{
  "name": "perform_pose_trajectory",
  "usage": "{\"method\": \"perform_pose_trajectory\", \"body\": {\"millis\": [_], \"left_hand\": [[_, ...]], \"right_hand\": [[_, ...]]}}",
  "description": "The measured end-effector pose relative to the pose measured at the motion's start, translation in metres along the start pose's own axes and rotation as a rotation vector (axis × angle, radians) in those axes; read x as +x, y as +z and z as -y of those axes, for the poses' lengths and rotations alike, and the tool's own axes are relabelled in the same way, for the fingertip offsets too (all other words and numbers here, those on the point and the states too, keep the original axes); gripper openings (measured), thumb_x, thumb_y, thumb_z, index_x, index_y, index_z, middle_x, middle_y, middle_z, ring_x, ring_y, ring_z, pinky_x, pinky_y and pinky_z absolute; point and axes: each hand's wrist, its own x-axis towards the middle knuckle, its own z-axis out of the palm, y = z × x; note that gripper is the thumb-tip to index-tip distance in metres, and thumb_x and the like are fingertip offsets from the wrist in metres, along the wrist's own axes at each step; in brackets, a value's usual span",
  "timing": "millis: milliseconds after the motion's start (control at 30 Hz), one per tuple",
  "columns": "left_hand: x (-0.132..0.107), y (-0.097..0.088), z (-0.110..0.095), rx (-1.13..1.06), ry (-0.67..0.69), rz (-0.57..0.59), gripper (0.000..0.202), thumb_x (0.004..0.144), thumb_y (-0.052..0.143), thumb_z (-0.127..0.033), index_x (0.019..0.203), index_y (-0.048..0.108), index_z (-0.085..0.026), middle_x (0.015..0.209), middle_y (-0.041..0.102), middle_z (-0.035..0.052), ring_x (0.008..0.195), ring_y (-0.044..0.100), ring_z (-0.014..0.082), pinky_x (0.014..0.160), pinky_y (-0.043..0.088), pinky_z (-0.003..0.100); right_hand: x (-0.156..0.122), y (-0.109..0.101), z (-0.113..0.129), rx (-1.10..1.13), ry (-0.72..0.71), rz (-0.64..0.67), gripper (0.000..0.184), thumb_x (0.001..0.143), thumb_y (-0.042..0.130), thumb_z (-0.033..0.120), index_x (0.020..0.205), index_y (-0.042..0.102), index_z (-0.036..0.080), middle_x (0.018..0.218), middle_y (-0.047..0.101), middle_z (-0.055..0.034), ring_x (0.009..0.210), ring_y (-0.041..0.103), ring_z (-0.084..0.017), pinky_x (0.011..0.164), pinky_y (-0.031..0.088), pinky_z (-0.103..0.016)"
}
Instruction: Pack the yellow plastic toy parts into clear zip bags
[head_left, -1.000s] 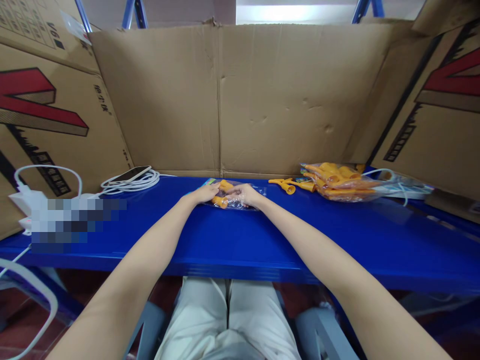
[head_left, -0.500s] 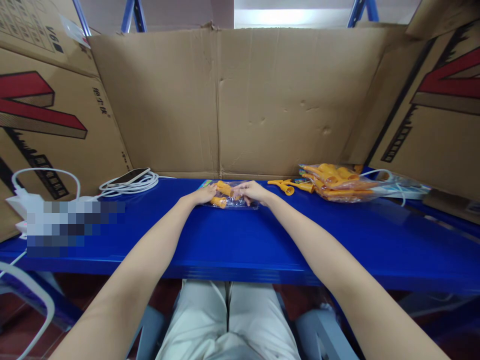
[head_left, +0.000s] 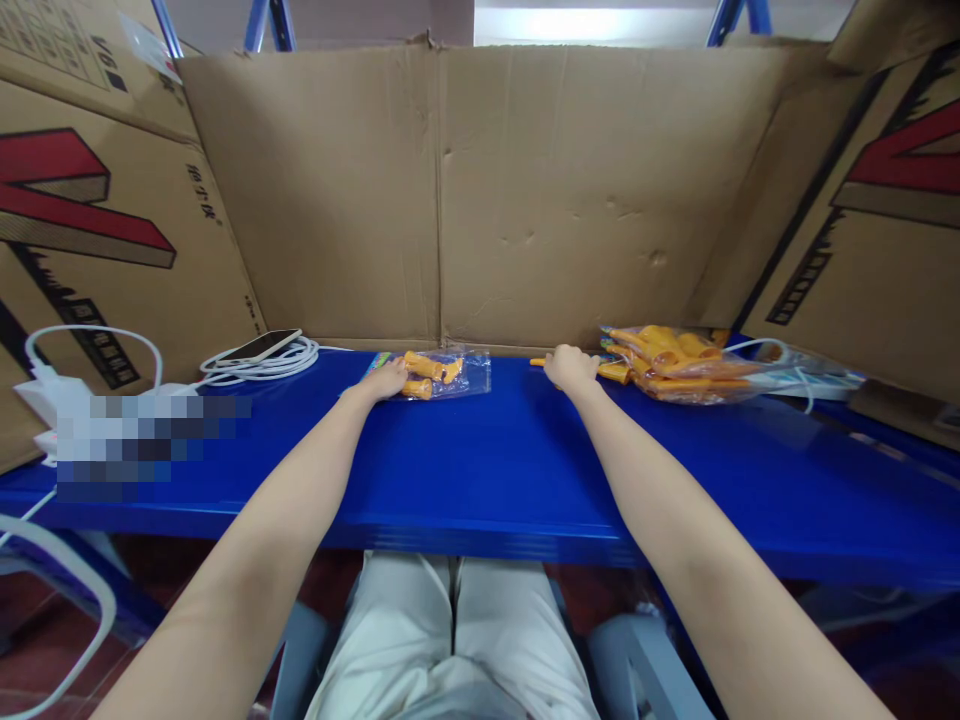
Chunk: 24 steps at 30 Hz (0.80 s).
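— Just left of the large bag (head_left: 679,362) of orange pieces, what is the right hand (head_left: 571,368) doing?
— It covers a loose orange piece (head_left: 537,362) on the blue table (head_left: 487,460), fingers curled. Whether it grips, I cannot tell.
— And the left hand (head_left: 386,380)?
— Farther left of that bag, it lies flat and open, fingertips touching the small clear bag (head_left: 450,372).
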Motion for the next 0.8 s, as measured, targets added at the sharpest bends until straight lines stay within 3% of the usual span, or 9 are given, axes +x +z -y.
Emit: {"method": "perform_pose_trajectory", "body": {"millis": [133,200,367,500,633,800], "left_hand": [[-0.001,-0.002,-0.004,0.024,-0.064,0.026,0.061,0.088,0.018,-0.027,0.141,0.038,-0.004,0.149,0.035,0.0133,0.141,0.027,0.0205,0.112,0.021,0.031],[-0.002,-0.002,-0.005,-0.001,-0.053,0.015,0.062,0.088,0.017,-0.029,0.141,0.038,-0.005,0.149,0.036,0.0123,0.140,0.028,0.0195,0.112,0.022,0.030],[-0.003,-0.004,-0.004,-0.057,-0.020,-0.005,0.062,0.089,0.016,-0.032,0.141,0.040,-0.010,0.148,0.038,0.0101,0.139,0.030,0.0195,0.113,0.022,0.032],[-0.003,-0.005,-0.006,-0.084,-0.015,0.005,0.061,0.089,0.019,-0.035,0.142,0.040,-0.011,0.147,0.041,0.0098,0.140,0.028,0.0214,0.114,0.019,0.035],[-0.005,-0.008,-0.010,-0.062,-0.061,0.045,0.063,0.090,0.018,-0.039,0.143,0.038,-0.009,0.150,0.035,0.0106,0.141,0.024,0.0207,0.115,0.017,0.033],[-0.008,-0.011,-0.018,-0.039,-0.065,0.116,0.063,0.090,0.016,-0.031,0.145,0.031,-0.003,0.154,0.024,0.0118,0.143,0.019,0.0169,0.115,0.014,0.027]], "right_hand": [[0.012,0.011,0.005,0.220,-0.213,0.119,0.037,0.084,0.047,0.009,0.115,0.067,0.014,0.114,0.068,-0.0121,0.106,0.062,-0.020,0.085,0.045,-0.025],[0.013,0.016,0.004,0.213,-0.309,0.170,0.040,0.081,0.048,0.005,0.115,0.067,0.014,0.116,0.067,-0.0102,0.107,0.061,-0.017,0.087,0.044,-0.022],[0.006,0.022,-0.005,0.009,-0.392,0.142,0.040,0.082,0.050,0.009,0.116,0.066,0.022,0.132,0.055,-0.0119,0.123,0.047,-0.028,0.098,0.040,-0.045],[0.004,0.021,-0.006,-0.042,-0.514,0.131,0.036,0.081,0.047,0.007,0.109,0.064,0.023,0.121,0.062,-0.0079,0.121,0.048,-0.025,0.106,0.024,-0.057],[0.002,0.012,0.008,-0.031,-0.552,0.148,0.034,0.083,0.049,0.015,0.115,0.061,0.021,0.110,0.068,-0.0073,0.110,0.056,-0.023,0.107,0.014,-0.059],[-0.013,-0.001,0.034,-0.022,-0.614,0.188,0.031,0.080,0.053,0.018,0.107,0.068,0.022,0.108,0.070,-0.0069,0.107,0.059,-0.025,0.100,0.027,-0.049]]}}
